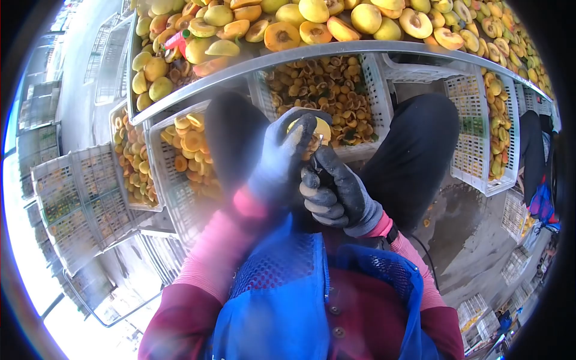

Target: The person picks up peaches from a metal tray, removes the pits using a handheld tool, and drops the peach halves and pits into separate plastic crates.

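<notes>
My left hand [285,144], in a grey-and-white work glove, is closed around a halved yellow peach [324,129] above my lap. The brownish pit area of the peach faces my right hand. My right hand [339,195], in a dark-and-grey glove, is closed just below it with the fingers curled in. A small metal-tipped tool [321,140] sticks out from the right hand and meets the cut face of the peach. Its handle is mostly hidden in the fist.
Ahead, a metal-edged table [240,71] bears many halved peaches [282,36] and a red object [177,41]. A white crate [379,90] of brown pits and scraps stands between my knees. Crates of peach halves [193,144] flank me; a person's leg [531,156] shows at right.
</notes>
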The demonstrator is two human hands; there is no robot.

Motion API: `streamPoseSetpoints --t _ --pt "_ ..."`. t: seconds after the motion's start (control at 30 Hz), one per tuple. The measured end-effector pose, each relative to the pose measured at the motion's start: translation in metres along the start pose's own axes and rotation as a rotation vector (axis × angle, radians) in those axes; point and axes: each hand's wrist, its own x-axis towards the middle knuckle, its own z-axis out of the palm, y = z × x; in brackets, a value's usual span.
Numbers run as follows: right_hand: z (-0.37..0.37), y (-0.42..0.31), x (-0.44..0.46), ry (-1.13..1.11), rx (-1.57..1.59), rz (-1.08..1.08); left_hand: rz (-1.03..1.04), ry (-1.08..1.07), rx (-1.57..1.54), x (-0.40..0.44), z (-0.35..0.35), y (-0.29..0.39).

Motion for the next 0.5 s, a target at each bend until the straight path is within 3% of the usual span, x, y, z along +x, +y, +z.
streamPoseSetpoints --t 0.1,0.17,0.33,0.43,0.47,0.5 --pt "-0.01 0.004 0.008 -0.277 0.279 0.104 -0.246 0.035 -0.385 -0.011 -0.001 -0.007" --pt "-0.008 0.004 0.009 -0.262 0.307 0.107 -0.154 0.077 -0.286 -0.014 0.005 -0.012" --pt "-0.019 0.009 0.017 -0.314 0.316 0.075 -0.354 0.288 -0.711 -0.015 0.015 -0.004" --pt "-0.025 0.005 0.013 -0.285 0.226 0.124 -0.214 0.183 -0.499 -0.01 0.005 -0.009" --pt "-0.025 0.001 0.011 -0.273 0.186 0.17 -0.215 0.152 -0.14 -0.009 0.001 0.007" --pt "-0.025 0.0 0.01 -0.263 0.146 0.213 -0.064 0.091 0.098 -0.006 -0.007 0.002"
